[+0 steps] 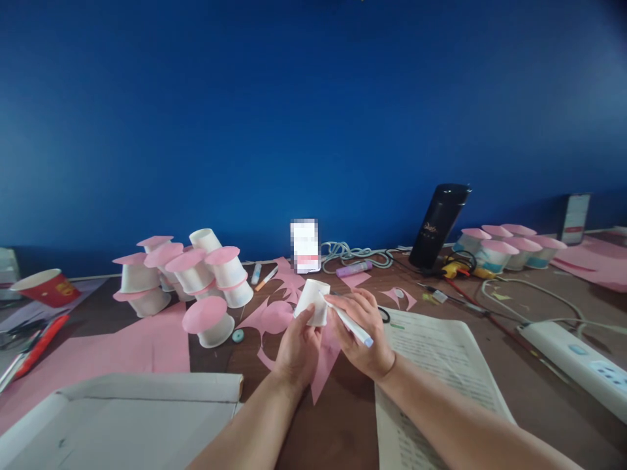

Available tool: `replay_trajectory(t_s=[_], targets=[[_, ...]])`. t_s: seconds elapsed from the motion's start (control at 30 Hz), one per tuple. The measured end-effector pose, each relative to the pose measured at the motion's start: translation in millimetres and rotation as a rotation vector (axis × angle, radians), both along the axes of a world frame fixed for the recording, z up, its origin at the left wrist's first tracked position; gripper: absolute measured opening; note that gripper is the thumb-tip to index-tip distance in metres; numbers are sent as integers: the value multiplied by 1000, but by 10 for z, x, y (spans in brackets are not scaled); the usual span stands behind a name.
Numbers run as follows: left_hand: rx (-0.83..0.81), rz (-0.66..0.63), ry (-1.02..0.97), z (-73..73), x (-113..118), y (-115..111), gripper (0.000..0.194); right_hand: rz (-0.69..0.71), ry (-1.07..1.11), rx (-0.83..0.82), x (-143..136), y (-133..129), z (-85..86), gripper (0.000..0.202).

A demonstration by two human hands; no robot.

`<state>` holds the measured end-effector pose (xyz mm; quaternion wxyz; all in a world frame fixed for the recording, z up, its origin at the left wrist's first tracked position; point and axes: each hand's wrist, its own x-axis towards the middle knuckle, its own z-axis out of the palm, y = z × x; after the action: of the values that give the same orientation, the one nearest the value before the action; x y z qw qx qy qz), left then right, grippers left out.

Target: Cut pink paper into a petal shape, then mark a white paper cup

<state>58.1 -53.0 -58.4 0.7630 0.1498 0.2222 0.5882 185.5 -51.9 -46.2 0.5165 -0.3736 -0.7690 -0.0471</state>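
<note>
The single view looks from the person's head, forward and down across the brown tabletop (318,440) to the blue wall (313,117), which fills roughly the upper half. Both forearms (264,418) enter from the near edge, so the left hand (300,346) and right hand (365,329) sit close to the camera, below the middle. Coverage is wide, from the red paper cup (53,292) at left to the white power strip (580,365) at right.

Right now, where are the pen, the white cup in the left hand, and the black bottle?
Pen (354,327), head view: on its barrel.
White cup (312,297), head view: on its wall.
Black bottle (437,225), head view: on its body.
</note>
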Motion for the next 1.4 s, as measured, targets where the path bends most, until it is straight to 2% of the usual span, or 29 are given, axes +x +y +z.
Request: replay_trajectory(t_s=[0.17, 0.43, 0.77, 1.23, 1.4], targets=[[28, -4, 23, -22, 1, 8, 34, -7, -14, 4, 3, -2, -7, 25], [51, -13, 42, 52, 8, -27, 40, -13, -7, -4, 1, -19, 11, 24], [69, 5, 46, 28, 10, -20, 39, -9, -5, 14, -9, -26, 20, 28], [96, -80, 13, 30, 1, -36, 34, -13, -28, -3, -26, -54, 20, 25], [97, -53, 31, 36, 0, -34, 35, -9, -33, 1, -38, -60, 21, 24]])
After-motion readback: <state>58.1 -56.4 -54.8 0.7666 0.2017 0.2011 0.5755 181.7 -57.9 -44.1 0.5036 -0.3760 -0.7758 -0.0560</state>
